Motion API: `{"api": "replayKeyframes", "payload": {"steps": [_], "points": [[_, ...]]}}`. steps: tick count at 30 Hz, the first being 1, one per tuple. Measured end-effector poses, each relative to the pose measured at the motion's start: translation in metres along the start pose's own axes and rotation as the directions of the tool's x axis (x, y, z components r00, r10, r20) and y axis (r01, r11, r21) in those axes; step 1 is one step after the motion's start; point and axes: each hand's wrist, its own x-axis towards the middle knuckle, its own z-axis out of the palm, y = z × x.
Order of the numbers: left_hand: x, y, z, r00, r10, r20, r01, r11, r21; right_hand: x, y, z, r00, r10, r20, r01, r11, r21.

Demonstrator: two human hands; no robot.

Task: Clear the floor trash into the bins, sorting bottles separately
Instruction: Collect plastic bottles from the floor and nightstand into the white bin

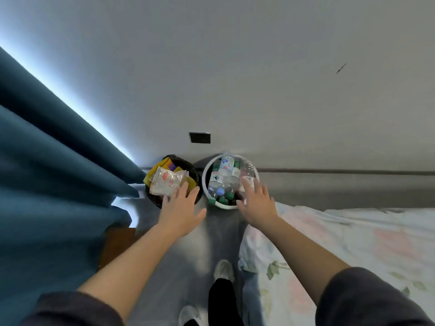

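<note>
Left grip [181, 208] flat over black bin [189, 165] edge, right grip [256, 198] over white bin [205, 175]

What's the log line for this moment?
black bin: wrappers | white bin: bottles | left hand: open at black bin | right hand: open at white bin

Black bin [194, 173], white bin [205, 175], teal curtain [47, 161], floral bedsheet [353, 236].

Left fingers [184, 187] hide the black bin [153, 199]'s near rim. Right fingers [247, 185] cover one bottle [248, 170]'s near end; labels [226, 162] beyond are unreadable.
</note>
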Motion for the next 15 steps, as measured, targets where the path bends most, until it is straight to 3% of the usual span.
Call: {"api": "replayKeyframes", "payload": {"steps": [5,9,13,15], "points": [[0.141,0.006,0.058,0.995,-0.029,0.09,0.047,0.977,-0.207,0.122,0.039,0.053,0.987,0.147,0.058,-0.157,0.949,0.274],[0.228,0.012,0.104,0.99,-0.045,0.131,0.102,0.878,-0.468,0.196,0.072,0.091,0.962,0.262,0.078,-0.267,0.837,0.477],[0.298,0.001,0.15,0.961,-0.158,0.225,0.266,0.739,-0.618,0.251,0.1,0.128,0.958,0.283,0.045,-0.259,0.788,0.558],[0.317,-0.003,0.167,0.945,-0.176,0.275,0.313,0.723,-0.615,0.266,0.104,0.144,0.957,0.285,0.047,-0.256,0.764,0.593]]}}
